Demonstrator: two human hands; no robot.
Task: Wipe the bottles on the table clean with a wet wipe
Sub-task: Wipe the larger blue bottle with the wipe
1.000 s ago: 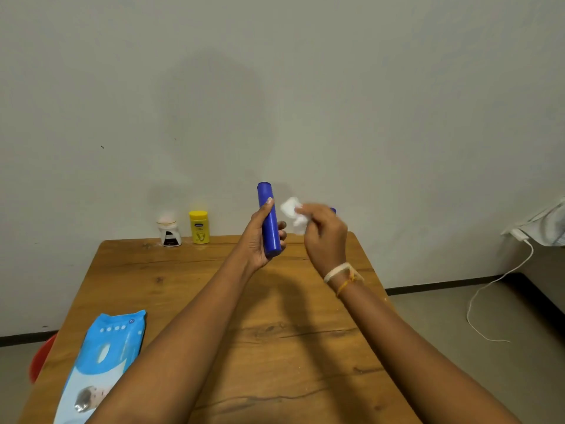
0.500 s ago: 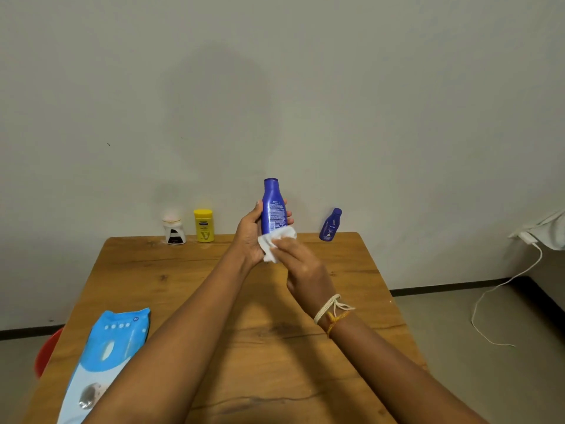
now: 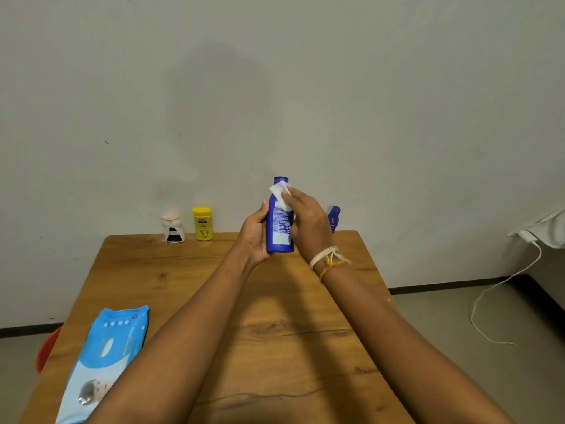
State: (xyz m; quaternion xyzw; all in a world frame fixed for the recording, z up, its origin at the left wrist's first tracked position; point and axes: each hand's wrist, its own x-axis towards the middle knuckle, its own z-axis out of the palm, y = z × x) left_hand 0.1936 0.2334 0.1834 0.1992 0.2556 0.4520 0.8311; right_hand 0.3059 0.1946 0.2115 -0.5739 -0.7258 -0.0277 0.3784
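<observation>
Bottle (image 3: 278, 228), the tall blue one, was upright in the air above the far half of the wooden table (image 3: 214, 301), not touching it, label side facing the camera. Left hand (image 3: 255, 237) gripped it low on the left side, thumb up along the edge, fingers wrapped behind. Right hand (image 3: 307, 223) held the white wet wipe (image 3: 280, 195) against the bottle's shoulder just under the cap, fingers pressing the wipe flat on the front; rest of the wipe stuck out toward the upper left. Right wrist carried a cream string band and an orange thread (image 3: 328, 260). Small blue bottle (image 3: 334, 218) stood at the far right edge of the table, mostly hidden behind the right hand. Yellow bottle (image 3: 202, 223) and a white jar with a dark label (image 3: 172, 229) stood side by side at the far left edge by the wall, close together; couldn't tell whether they touched. Blue-and-white wipes pack (image 3: 101, 362) lay flat at the near left corner, well apart from the bottles. Red object (image 3: 47, 350) showed past the table's left edge, low down, mostly cut off. White cable (image 3: 501, 289) ran across the floor on the right.
</observation>
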